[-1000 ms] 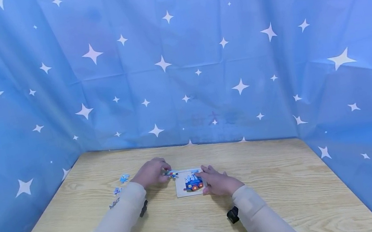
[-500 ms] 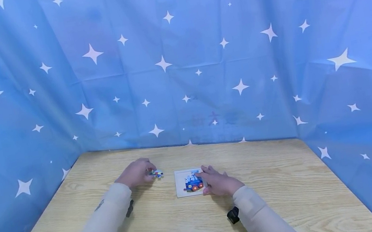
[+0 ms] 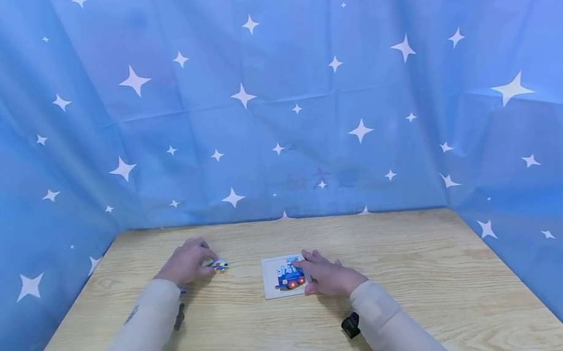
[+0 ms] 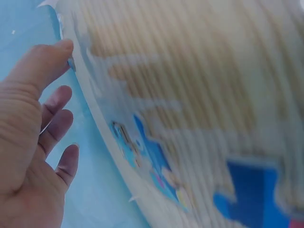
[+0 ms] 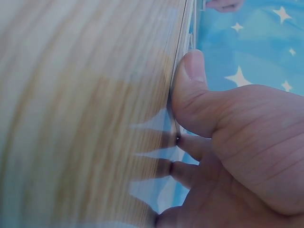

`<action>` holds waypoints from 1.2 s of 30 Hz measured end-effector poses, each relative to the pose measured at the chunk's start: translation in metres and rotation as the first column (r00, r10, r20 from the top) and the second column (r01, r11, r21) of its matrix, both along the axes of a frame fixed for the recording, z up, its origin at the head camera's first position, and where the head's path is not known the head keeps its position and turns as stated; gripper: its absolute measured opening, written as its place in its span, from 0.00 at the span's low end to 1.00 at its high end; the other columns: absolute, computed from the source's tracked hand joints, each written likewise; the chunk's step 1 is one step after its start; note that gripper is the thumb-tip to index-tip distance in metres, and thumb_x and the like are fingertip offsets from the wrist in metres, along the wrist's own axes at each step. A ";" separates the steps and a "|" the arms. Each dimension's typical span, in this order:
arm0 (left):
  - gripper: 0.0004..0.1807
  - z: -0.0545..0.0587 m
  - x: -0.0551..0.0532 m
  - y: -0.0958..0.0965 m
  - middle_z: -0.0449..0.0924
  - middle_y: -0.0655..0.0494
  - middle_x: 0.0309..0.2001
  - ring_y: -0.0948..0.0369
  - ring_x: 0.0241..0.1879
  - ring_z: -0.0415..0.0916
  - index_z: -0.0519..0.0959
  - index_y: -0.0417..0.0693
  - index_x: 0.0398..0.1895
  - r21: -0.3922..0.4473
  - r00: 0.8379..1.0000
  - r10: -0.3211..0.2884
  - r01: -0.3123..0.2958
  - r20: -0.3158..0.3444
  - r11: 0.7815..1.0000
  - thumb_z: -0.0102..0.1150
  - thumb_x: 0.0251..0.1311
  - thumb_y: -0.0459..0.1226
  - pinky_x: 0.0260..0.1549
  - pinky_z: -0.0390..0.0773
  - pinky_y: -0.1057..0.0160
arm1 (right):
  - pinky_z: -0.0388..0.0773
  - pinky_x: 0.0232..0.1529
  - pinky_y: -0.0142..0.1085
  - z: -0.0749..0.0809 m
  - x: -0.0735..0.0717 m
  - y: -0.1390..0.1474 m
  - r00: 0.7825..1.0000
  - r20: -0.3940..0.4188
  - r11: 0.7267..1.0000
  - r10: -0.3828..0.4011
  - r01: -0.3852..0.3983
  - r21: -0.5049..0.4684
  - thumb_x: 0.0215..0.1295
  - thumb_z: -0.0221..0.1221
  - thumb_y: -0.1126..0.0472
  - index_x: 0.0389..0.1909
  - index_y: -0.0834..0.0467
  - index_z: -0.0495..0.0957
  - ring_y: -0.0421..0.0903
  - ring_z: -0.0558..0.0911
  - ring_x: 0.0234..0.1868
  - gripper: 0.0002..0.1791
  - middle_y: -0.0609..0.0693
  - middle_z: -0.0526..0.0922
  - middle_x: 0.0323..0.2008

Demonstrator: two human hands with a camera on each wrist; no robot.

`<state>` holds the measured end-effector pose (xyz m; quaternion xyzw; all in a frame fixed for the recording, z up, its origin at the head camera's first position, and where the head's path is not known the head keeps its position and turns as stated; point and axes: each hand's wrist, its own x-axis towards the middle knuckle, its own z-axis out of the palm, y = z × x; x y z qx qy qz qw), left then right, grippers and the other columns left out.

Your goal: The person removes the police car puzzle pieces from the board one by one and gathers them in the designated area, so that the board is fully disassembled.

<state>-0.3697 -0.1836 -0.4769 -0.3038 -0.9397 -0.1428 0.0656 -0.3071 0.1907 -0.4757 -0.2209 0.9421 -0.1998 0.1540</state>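
On the table lies a square puzzle board (image 3: pixel 269 278) with a pale frame and a partly filled picture of a blue vehicle with red wheels. My right hand (image 3: pixel 332 276) holds the board's right side. Its thumb is at the near edge and a finger rests over the picture; in the right wrist view the thumb (image 5: pixel 190 80) lies along the edge. To the left, away from the board, my left hand (image 3: pixel 187 263) pinches a small multicoloured puzzle piece (image 3: pixel 220 265). In the left wrist view the thumb (image 4: pixel 45 64) hides most of that piece.
Loose blue puzzle pieces lie near the left hand; one blue piece (image 4: pixel 254 194) shows large in the left wrist view, others (image 4: pixel 156 152) further off. The left sleeve (image 3: pixel 136 342) covers part of them in the head view. A blue star-patterned curtain (image 3: pixel 265 79) borders the wooden table (image 3: pixel 265 346).
My left hand has moved left, away from the board, with the puzzle piece in its fingers. The right hand stays on the board.
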 end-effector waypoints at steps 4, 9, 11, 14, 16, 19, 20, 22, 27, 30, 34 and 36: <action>0.12 0.002 0.001 -0.007 0.78 0.56 0.42 0.53 0.45 0.73 0.89 0.52 0.42 -0.023 1.000 0.013 -0.013 -0.010 1.000 0.76 0.54 0.39 0.42 0.76 0.47 | 0.39 0.68 0.74 -0.002 0.000 0.000 1.000 0.001 1.000 -0.004 0.004 0.000 0.71 0.60 0.54 0.79 0.51 0.57 0.62 0.40 0.80 0.39 0.59 0.43 0.81; 0.12 0.000 0.000 -0.018 0.79 0.56 0.43 0.53 0.45 0.73 0.89 0.51 0.41 -0.044 1.000 0.009 -0.010 -0.028 0.999 0.76 0.53 0.39 0.42 0.77 0.47 | 0.39 0.68 0.74 -0.002 -0.001 -0.001 1.000 -0.002 1.000 -0.002 0.002 -0.002 0.71 0.61 0.54 0.79 0.51 0.58 0.62 0.41 0.80 0.38 0.59 0.44 0.81; 0.12 -0.001 0.000 -0.022 0.80 0.54 0.45 0.51 0.47 0.74 0.89 0.51 0.42 -0.048 1.000 0.008 -0.009 -0.029 0.999 0.75 0.53 0.39 0.43 0.77 0.45 | 0.39 0.68 0.74 -0.002 0.000 -0.001 1.000 -0.002 1.000 -0.001 0.001 -0.002 0.71 0.60 0.54 0.79 0.51 0.58 0.62 0.41 0.80 0.38 0.59 0.44 0.81; 0.12 -0.001 0.001 -0.027 0.80 0.53 0.46 0.49 0.48 0.74 0.89 0.52 0.43 -0.045 1.000 0.009 -0.010 -0.020 0.999 0.75 0.53 0.38 0.44 0.77 0.42 | 0.39 0.68 0.74 -0.001 0.000 -0.001 1.000 0.002 1.000 0.001 -0.001 -0.003 0.71 0.60 0.54 0.79 0.50 0.57 0.62 0.40 0.80 0.38 0.58 0.43 0.81; 0.12 0.000 0.001 -0.028 0.80 0.52 0.47 0.48 0.49 0.74 0.89 0.52 0.43 -0.044 1.000 0.020 -0.020 -0.001 0.999 0.75 0.54 0.38 0.45 0.77 0.41 | 0.38 0.68 0.74 -0.001 0.000 -0.001 1.000 0.007 1.000 0.000 0.000 -0.006 0.72 0.59 0.54 0.80 0.50 0.56 0.61 0.39 0.80 0.38 0.58 0.42 0.81; 0.10 0.003 0.003 -0.029 0.80 0.52 0.48 0.47 0.51 0.74 0.89 0.53 0.41 -0.036 0.998 0.041 -0.040 0.040 0.999 0.75 0.55 0.38 0.47 0.75 0.37 | 0.39 0.68 0.74 -0.001 0.000 -0.001 1.000 0.000 1.000 0.000 0.000 -0.005 0.72 0.59 0.53 0.79 0.50 0.57 0.62 0.40 0.80 0.38 0.58 0.43 0.81; 0.09 0.003 0.004 -0.029 0.79 0.51 0.49 0.46 0.52 0.74 0.89 0.54 0.40 -0.032 0.997 0.050 -0.049 0.056 0.998 0.75 0.55 0.38 0.49 0.74 0.36 | 0.39 0.68 0.74 -0.001 0.000 -0.001 1.000 -0.002 1.000 -0.001 0.001 -0.004 0.72 0.60 0.53 0.79 0.50 0.58 0.62 0.40 0.80 0.38 0.58 0.43 0.81; 0.08 0.005 0.005 -0.028 0.79 0.50 0.50 0.44 0.53 0.73 0.89 0.54 0.39 -0.022 0.994 0.063 -0.061 0.086 0.998 0.74 0.56 0.37 0.51 0.72 0.34 | 0.40 0.67 0.74 -0.001 0.000 -0.002 1.000 -0.011 1.000 -0.002 0.002 0.002 0.71 0.60 0.54 0.79 0.51 0.59 0.62 0.41 0.80 0.38 0.59 0.44 0.81; 0.06 0.006 0.008 -0.028 0.78 0.50 0.50 0.42 0.55 0.71 0.89 0.55 0.36 -0.026 0.990 0.081 -0.078 0.117 0.997 0.74 0.56 0.36 0.53 0.69 0.31 | 0.40 0.68 0.74 -0.001 0.001 -0.002 1.000 -0.001 1.000 -0.010 0.010 0.001 0.71 0.60 0.54 0.79 0.51 0.59 0.62 0.41 0.80 0.38 0.59 0.44 0.81; 0.06 0.007 0.008 -0.029 0.78 0.50 0.51 0.41 0.57 0.71 0.89 0.55 0.37 -0.023 0.986 0.092 -0.090 0.141 0.996 0.73 0.58 0.36 0.54 0.67 0.28 | 0.39 0.68 0.74 -0.001 0.001 -0.001 1.000 0.011 1.000 -0.008 0.008 -0.008 0.71 0.60 0.54 0.79 0.51 0.58 0.62 0.40 0.80 0.38 0.59 0.43 0.81; 0.07 0.007 0.007 -0.029 0.79 0.50 0.52 0.42 0.58 0.71 0.88 0.54 0.41 0.009 0.981 0.096 -0.099 0.170 0.995 0.70 0.59 0.36 0.56 0.65 0.28 | 0.37 0.68 0.74 -0.001 0.000 -0.001 1.000 0.021 1.000 -0.004 0.004 -0.016 0.71 0.59 0.54 0.79 0.51 0.57 0.62 0.39 0.80 0.38 0.58 0.42 0.81; 0.09 0.006 0.005 -0.028 0.80 0.51 0.52 0.43 0.57 0.71 0.88 0.53 0.42 0.025 0.979 0.093 -0.100 0.181 0.995 0.70 0.58 0.38 0.56 0.66 0.29 | 0.36 0.68 0.73 -0.002 0.000 0.000 1.000 0.028 1.000 -0.007 0.007 -0.018 0.72 0.59 0.54 0.79 0.50 0.57 0.61 0.38 0.80 0.38 0.57 0.41 0.81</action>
